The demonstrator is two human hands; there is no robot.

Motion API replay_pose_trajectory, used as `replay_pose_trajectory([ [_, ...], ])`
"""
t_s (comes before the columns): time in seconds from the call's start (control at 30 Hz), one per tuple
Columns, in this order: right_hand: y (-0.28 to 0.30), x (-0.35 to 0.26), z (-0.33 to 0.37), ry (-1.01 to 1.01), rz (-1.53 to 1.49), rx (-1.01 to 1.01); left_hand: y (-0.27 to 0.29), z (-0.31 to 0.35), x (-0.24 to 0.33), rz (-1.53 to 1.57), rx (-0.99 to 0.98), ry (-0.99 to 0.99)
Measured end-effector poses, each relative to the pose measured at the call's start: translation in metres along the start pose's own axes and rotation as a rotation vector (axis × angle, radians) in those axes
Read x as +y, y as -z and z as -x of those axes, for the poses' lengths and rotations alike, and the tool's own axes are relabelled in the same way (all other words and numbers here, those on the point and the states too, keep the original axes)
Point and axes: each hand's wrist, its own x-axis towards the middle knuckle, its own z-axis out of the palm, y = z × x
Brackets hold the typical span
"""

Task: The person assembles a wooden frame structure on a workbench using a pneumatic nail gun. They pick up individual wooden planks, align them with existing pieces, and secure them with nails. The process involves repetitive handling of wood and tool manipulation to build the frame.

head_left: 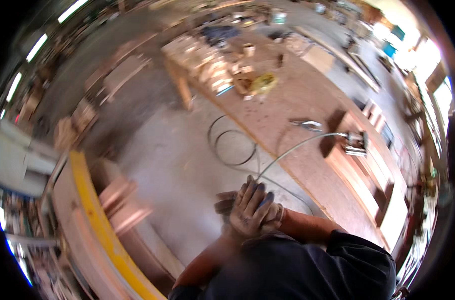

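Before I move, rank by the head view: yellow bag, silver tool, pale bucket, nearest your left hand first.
From the left hand:
1. Silver tool, ahead-right on the table.
2. Yellow bag, farther up the table.
3. Pale bucket, near the view's top.

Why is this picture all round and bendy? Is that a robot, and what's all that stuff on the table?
No robot here, just a person! A very wide camera on their head looks down, so straight edges look bent near the rim. Those are their two gloved hands: the left hand lies over the right hand. I can't see a tool in either one. On the big brown table are piled wood pieces, a yellowish bundle, and a long wooden frame. A metal tool sits on the frame, with a thin hose curving toward the hands. Whether the hands touch the hose is hard to tell.
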Motion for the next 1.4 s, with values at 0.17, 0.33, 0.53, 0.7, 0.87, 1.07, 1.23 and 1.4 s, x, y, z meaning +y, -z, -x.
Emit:
replay_pose_trajectory([
  [0.17,0.010,-0.010,0.075,0.217,0.169,0.364,-0.062,0.077,-0.058,-0.098,-0.263,0.121],
  [0.33,0.003,0.007,0.141,0.238,0.514,0.932,-0.078,0.129,-0.085,-0.046,-0.608,0.391],
  [0.53,0.021,0.033,0.256,0.024,0.604,1.295,-0.113,0.135,-0.074,-0.026,-0.798,0.194],
  [0.7,0.058,0.044,0.371,0.004,0.833,1.474,-0.182,0.127,-0.054,-0.133,-0.959,0.215],
  [0.87,0.184,0.024,0.527,0.082,1.357,1.774,-0.275,0.099,0.003,-0.049,-0.842,0.293],
  [1.07,0.245,-0.068,0.615,-0.376,1.768,1.919,-0.344,0.056,0.093,0.004,-0.879,0.176],
  [1.23,0.285,-0.096,0.631,-0.595,1.744,1.777,-0.362,0.035,0.139,0.005,-0.911,0.274],
  [1.4,0.285,-0.092,0.634,-0.604,1.712,1.711,-0.387,0.014,0.128,0.017,-0.990,0.184],
])
